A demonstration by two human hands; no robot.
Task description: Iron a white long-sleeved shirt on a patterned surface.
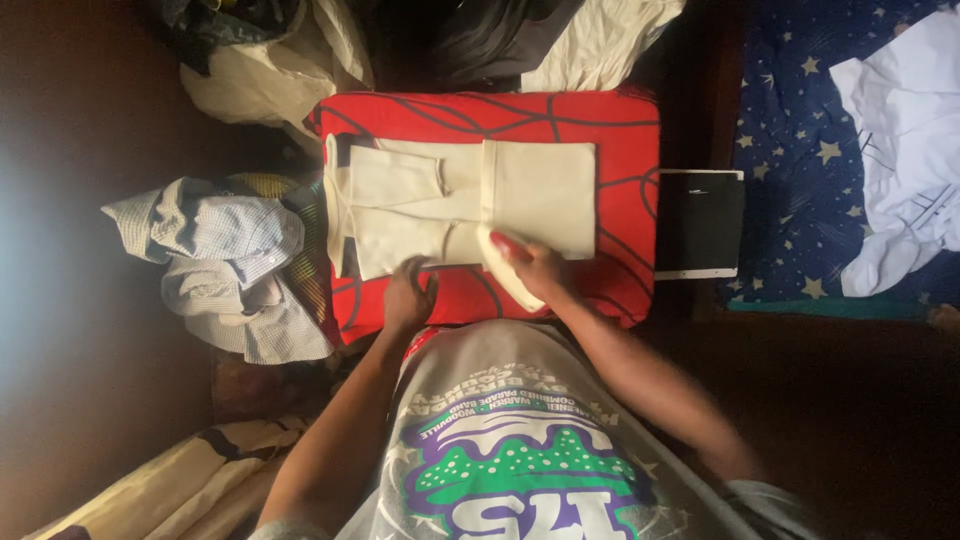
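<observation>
Pressing the iron along the cream garment on the red pad, my right hand gripped its handle; left hand, fingers curled, pinned the hem flat.

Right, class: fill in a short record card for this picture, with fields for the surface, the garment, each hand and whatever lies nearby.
Surface: red padded cloth with dark lines
Garment: cream folded garment, lying flat on the cloth
Left hand: pressing the garment's near edge
Right hand: closed around the handle of a white iron on the garment
Left of surface: crumpled blue checked shirt
Right of surface: black flat case, star-patterned blue sheet
</observation>
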